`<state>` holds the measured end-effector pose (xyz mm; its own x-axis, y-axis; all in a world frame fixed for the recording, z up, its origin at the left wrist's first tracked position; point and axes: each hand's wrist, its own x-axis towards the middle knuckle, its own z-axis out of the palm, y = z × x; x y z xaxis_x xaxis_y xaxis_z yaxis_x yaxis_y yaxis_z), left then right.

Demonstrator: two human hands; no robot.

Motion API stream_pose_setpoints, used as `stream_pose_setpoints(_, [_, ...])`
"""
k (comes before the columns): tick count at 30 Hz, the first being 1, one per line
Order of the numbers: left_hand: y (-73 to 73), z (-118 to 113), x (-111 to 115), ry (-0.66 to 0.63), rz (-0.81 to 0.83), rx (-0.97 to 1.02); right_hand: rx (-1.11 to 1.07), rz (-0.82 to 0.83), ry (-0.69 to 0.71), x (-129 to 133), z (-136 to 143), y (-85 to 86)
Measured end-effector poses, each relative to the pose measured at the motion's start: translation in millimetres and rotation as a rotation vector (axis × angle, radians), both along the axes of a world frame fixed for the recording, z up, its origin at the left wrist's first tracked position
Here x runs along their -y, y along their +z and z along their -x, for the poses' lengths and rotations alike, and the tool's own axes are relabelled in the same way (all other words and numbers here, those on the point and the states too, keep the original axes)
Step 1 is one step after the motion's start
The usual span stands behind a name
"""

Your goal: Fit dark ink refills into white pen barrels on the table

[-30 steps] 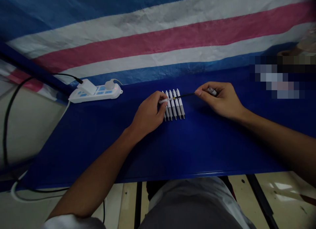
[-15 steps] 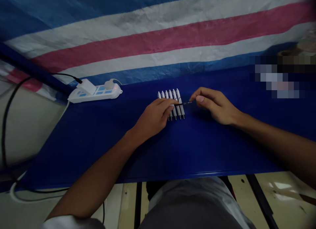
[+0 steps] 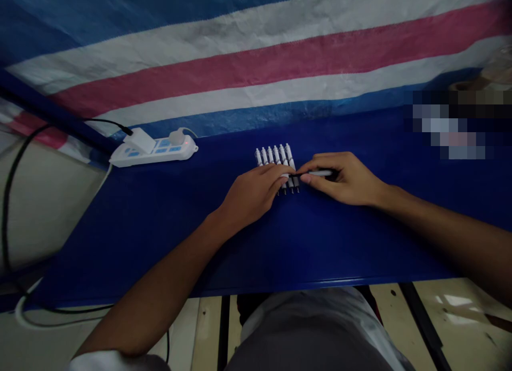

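Several white pens [image 3: 270, 155] with dark tips lie side by side in a row on the blue table. Above the row, my left hand [image 3: 256, 192] pinches a slim dark and white pen part and covers the lower left of the row. My right hand [image 3: 346, 179], just right of the row, has its thumb and forefinger closed on a white pen barrel [image 3: 321, 172]. The two held parts meet or nearly meet between the fingertips, with a dark section between them.
A white power strip [image 3: 156, 151] with a plugged-in adapter stands at the table's back left. The blue table [image 3: 328, 253] has its front edge close to my body. Striped sheeting hangs behind. A pixelated patch covers the right back.
My right hand has moved slightly left and now shows a white barrel in its fingers. My left hand has shifted a little right and down.
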<state>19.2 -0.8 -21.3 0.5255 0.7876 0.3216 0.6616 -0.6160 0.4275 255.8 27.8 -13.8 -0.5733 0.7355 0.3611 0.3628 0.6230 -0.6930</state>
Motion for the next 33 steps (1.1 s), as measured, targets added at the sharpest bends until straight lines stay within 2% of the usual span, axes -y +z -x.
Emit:
stream_pose_setpoints(5, [1.5, -2.2, 0.5, 0.044, 0.029, 0.026, 0.018, 0.0, 0.042, -0.2, -1.4, 0.4])
stream_pose_setpoints(13, [-0.4, -7.0, 5.2, 0.021, 0.013, 0.042, 0.021, 0.139, 0.008, 3.6, 4.3, -1.0])
stream_pose_setpoints(20, [1.7, -4.6, 4.0, 0.034, 0.011, 0.054, 0.037, 0.067, 0.006, 4.1, 2.7, -1.5])
stream_pose_setpoints(25, [-0.2, -3.6, 3.0, 0.038, 0.002, 0.037, 0.011, -0.067, -0.002, 4.0, 2.7, -0.8])
stream_pose_setpoints(30, [0.5, -3.1, 3.1, 0.065, -0.008, 0.01, 0.043, -0.091, 0.036, 3.9, 2.5, -2.3])
stream_pose_setpoints(33, [1.6, -2.5, 3.6, 0.064, -0.012, 0.005, 0.041, -0.032, 0.015, 4.2, 2.0, -2.7])
